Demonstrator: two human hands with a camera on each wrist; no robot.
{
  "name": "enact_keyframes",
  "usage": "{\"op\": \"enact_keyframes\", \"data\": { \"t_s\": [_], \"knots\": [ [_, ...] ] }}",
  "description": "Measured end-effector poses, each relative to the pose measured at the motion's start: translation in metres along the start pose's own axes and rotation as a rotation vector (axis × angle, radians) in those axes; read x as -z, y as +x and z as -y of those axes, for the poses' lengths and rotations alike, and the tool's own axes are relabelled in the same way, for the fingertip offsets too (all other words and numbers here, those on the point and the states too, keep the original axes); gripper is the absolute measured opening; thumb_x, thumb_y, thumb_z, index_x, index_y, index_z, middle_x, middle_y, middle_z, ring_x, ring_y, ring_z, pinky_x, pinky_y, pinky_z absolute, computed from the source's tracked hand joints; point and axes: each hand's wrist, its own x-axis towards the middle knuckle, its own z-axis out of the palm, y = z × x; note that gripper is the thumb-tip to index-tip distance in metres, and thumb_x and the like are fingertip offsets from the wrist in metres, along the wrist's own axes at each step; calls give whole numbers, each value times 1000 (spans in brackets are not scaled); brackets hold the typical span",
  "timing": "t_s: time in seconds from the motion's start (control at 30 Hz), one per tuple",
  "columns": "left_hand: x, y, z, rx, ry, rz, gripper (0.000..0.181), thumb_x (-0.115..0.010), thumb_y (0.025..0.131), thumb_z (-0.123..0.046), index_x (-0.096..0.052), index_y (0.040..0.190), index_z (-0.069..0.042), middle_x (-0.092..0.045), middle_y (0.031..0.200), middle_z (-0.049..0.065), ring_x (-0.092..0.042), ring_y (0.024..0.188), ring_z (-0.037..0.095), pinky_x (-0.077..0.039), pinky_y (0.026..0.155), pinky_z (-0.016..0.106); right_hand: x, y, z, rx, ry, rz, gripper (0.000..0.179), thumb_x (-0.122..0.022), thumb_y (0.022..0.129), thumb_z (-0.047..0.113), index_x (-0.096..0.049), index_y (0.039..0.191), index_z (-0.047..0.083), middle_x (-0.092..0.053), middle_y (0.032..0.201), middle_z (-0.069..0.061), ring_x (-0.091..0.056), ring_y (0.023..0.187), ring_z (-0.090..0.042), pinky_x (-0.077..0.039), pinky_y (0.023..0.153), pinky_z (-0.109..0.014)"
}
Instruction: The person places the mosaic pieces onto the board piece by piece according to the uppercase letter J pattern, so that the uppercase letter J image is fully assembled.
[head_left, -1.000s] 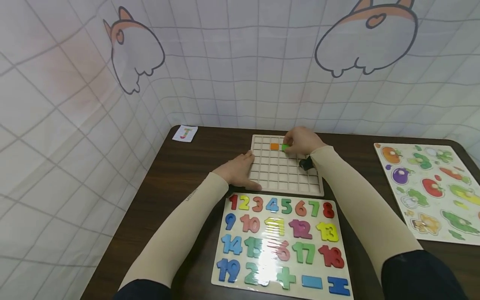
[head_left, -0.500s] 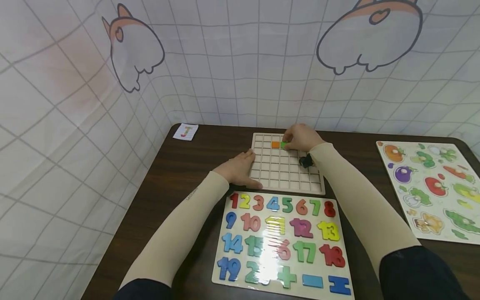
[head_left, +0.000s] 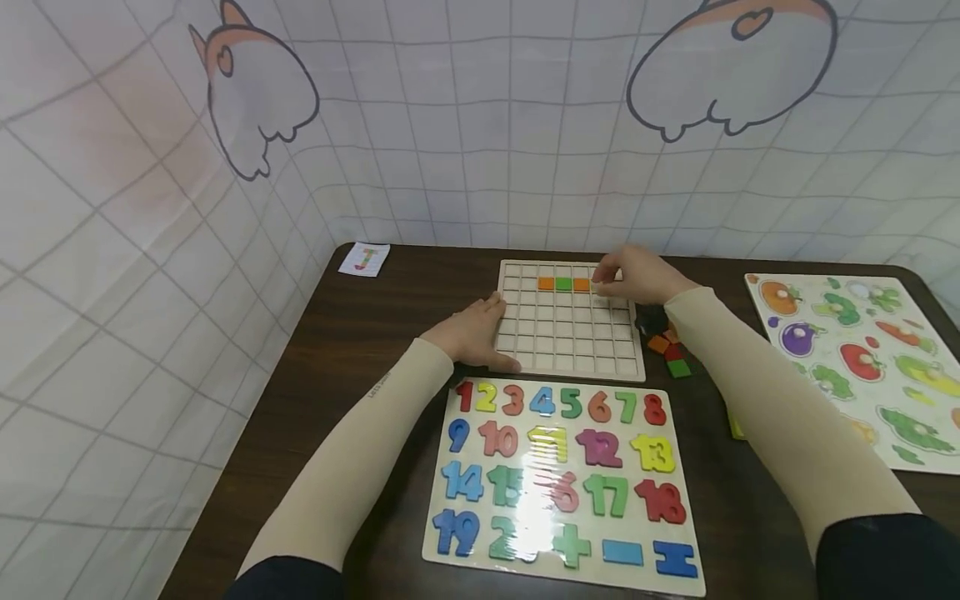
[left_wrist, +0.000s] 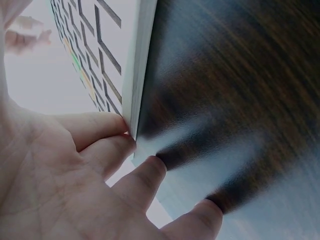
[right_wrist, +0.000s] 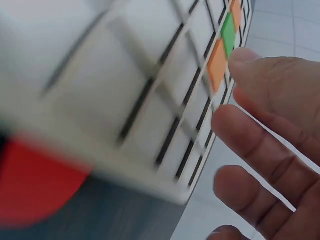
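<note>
A pale grid board (head_left: 570, 337) lies on the table with three small square tiles side by side in an upper row: an orange tile (head_left: 546, 284), a green tile (head_left: 563, 284) and another orange tile (head_left: 581, 285). My left hand (head_left: 474, 335) rests along the board's left side; in the left wrist view its fingertips (left_wrist: 117, 122) touch the board's edge and the tabletop. Just right of the row is my right hand (head_left: 637, 275), over the board's upper right corner. In the right wrist view its thumb (right_wrist: 245, 56) and fingers are apart, with nothing between them.
Several loose tiles (head_left: 659, 343) lie right of the board, partly behind my right sleeve. Nearer me is a number puzzle (head_left: 480, 575). A vegetable puzzle (head_left: 810, 287) lies at the right, a small card (head_left: 364, 259) at the back left. A patterned curtain (head_left: 465, 125) hangs behind the table.
The second orange tile now shows right of the green one. My right hand has moved right, uncovering the row and the loose tiles. My left hand has stayed on the board's edge.
</note>
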Motion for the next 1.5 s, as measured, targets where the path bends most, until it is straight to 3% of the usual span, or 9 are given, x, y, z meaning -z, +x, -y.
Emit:
{"op": "enact_keyframes", "data": {
  "t_s": [0.2,0.53,0.7,1.0,1.5],
  "knots": [
    [1,1,0,-9,-5,-1,118,-77,83,-62,-17,166,-4,-11,176,14,-18,163,33,-29,130,49,4,-35,-23,10,-45,21,6,-75,96,16,-76,100,12,-76,96,-5,-67,85,-19,-56,81,-43],
    [0,2,-1,-14,-16,3,118,-77,84,-62,-16,166,-4,-11,176,15,-18,163,33,-28,130,48,6,-80,-38,-3,-43,80,13,-75,95,15,-75,107,9,-75,96,-4,-65,82,-15,-58,79,-40],
    [1,2,-1,-15,-28,4,117,-77,84,-62,-17,166,-4,-11,176,15,-18,163,33,-28,131,47,7,-92,-41,14,-61,84,19,-77,93,14,-76,111,9,-75,99,-4,-64,83,-14,-57,76,-38],
    [1,1,-2,-11,-37,10,117,-78,83,-61,-17,166,-4,-12,176,14,-17,164,32,-26,131,46,10,-113,-45,33,-134,86,27,-78,90,10,-76,116,4,-75,113,-13,-71,102,-30,-59,88,-53],
    [3,-1,-3,-14,-40,14,117,-77,84,-59,-16,166,-4,-11,176,15,-16,164,33,-25,131,47,6,-119,-46,8,-150,70,28,-75,89,6,-76,117,4,-72,119,-16,-68,108,-34,-57,94,-58]
  ]
}}
